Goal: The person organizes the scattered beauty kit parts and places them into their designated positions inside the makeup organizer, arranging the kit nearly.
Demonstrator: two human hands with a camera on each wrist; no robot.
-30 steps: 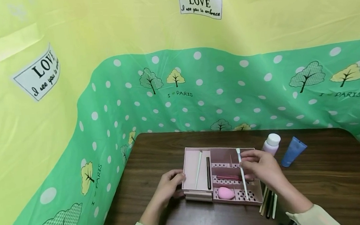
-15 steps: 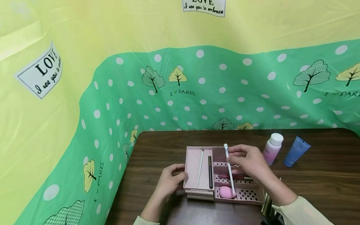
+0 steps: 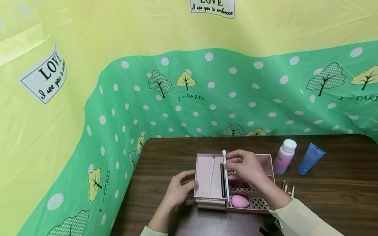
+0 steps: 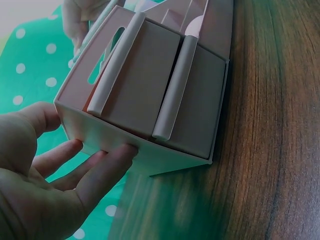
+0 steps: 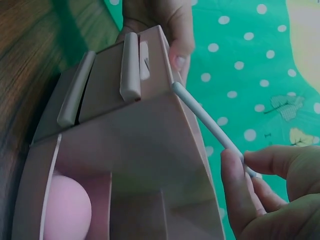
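Head view: the right hand (image 3: 246,168) pinches a long brush (image 3: 226,179) near its far end. The brush lies to the left of that hand, its long axis running near to far, almost parallel to the black pen (image 3: 222,181) just beside it. It is held over the line between the tray (image 3: 202,175) and the compartments that hold the pink sponge (image 3: 240,201). The left hand (image 3: 180,188) is across the tray, further from the brush.

Left wrist view: the left hand's fingers, extended and unclenched, touch the organizer's outer side wall, beside the two drawer fronts (image 4: 142,70).

Right wrist view: the brush slants from thumb and fingertips toward the tray's corner. Contact between its free end and the rim cannot be confirmed.
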